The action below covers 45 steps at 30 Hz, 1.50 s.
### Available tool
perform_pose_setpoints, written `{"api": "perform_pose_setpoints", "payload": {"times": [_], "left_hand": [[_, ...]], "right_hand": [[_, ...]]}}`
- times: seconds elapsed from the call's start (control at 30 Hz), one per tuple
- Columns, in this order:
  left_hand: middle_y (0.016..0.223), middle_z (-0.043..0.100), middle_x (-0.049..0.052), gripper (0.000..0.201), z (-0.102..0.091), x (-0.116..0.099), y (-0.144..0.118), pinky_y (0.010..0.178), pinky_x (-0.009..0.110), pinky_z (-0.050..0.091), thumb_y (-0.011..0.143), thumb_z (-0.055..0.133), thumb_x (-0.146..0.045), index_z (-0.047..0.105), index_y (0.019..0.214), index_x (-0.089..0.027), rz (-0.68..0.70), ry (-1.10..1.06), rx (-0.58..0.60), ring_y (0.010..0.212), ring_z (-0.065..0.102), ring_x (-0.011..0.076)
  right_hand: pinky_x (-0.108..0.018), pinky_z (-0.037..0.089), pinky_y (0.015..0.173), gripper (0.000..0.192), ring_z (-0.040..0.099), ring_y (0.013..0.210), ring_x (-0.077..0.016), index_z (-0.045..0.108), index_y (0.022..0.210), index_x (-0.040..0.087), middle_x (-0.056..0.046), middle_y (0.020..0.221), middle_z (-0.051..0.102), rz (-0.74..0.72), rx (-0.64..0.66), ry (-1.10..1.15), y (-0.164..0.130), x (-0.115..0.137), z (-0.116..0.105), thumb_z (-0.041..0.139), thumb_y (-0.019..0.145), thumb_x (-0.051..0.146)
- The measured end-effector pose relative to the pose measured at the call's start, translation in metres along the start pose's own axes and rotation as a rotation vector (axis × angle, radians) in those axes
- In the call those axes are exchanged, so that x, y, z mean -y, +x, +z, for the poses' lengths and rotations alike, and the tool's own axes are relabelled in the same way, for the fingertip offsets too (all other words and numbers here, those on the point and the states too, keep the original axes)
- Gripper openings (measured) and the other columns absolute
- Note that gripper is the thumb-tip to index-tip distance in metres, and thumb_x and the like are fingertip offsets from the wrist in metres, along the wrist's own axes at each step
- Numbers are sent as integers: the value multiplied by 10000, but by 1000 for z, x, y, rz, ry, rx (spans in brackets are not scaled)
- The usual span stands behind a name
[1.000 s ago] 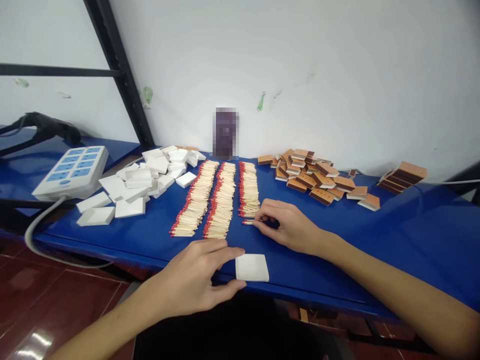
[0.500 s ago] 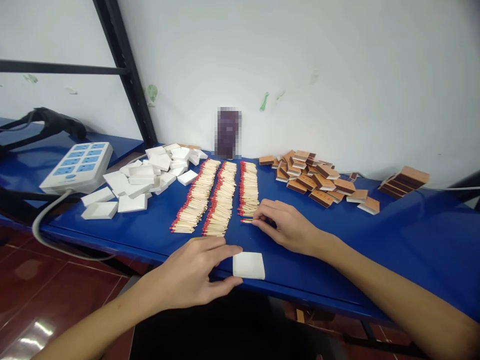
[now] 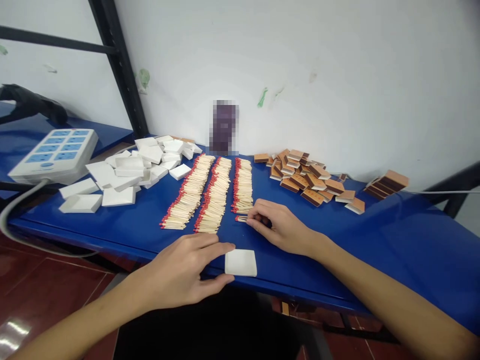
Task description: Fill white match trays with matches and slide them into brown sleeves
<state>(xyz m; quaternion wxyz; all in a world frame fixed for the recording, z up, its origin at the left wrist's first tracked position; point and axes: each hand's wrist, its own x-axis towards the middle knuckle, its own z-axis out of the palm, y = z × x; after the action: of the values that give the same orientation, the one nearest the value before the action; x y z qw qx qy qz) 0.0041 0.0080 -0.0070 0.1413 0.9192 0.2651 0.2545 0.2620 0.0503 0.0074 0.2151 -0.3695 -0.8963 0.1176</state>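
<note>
White plain wall behind glossy blue worktop (image 3: pixel 367 240); left hand (image 3: pixel 191 267) grips a shallow white rectangular tray (image 3: pixel 242 263). Right hand (image 3: pixel 281 227) pinches red-tipped wooden matches (image 3: pixel 241 218).

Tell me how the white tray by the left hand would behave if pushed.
The white tray looks like thin card, so it is probably light for its size. Lying flat on the smooth blue tabletop, it would likely slide rather than tip. Being thin-walled, it might bend if squeezed.

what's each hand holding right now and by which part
Left hand: a white matchbox tray, held by the near and far sides at its left end. Right hand: matchsticks, pinched by their headless ends; exact count unclear.
</note>
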Motion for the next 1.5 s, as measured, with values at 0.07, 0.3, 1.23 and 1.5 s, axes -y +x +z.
{"api": "perform_pose_setpoints", "payload": {"times": [0.07, 0.3, 1.23, 1.5], "left_hand": [[809, 591, 18, 333, 0, 0, 0, 580, 245, 437, 894, 636, -274, 614, 1206, -159, 5, 2, 0, 630, 554, 137], [809, 580, 13, 354, 1, 0, -1, 592, 261, 445, 893, 639, -281, 601, 1224, -164, -10, 18, 23, 652, 564, 150], [835, 594, 24, 359, 4, 3, -2, 614, 273, 448, 908, 616, -304, 579, 1240, -171, 0, 17, 10, 693, 585, 165], [826, 590, 21, 353, 5, 3, -3, 602, 268, 443, 906, 617, -302, 584, 1232, -171, -1, 16, 8, 677, 577, 160]], "right_hand": [[-261, 379, 635, 116, 503, 685, -133, 560, 870, 188, -9, 773, 562, 10, 11, 16, 0, 0, -1, 504, 966, 219], [-255, 360, 606, 124, 463, 657, -126, 572, 831, 184, -5, 750, 538, 25, 6, 4, 0, -4, 1, 525, 942, 212], [-241, 366, 578, 124, 461, 602, -111, 610, 851, 171, 13, 678, 502, 67, -135, -16, 3, -5, 8, 530, 938, 209], [-231, 359, 558, 137, 457, 583, -100, 600, 761, 171, 16, 669, 506, 110, -96, 8, 6, -6, 7, 573, 894, 192]]}}
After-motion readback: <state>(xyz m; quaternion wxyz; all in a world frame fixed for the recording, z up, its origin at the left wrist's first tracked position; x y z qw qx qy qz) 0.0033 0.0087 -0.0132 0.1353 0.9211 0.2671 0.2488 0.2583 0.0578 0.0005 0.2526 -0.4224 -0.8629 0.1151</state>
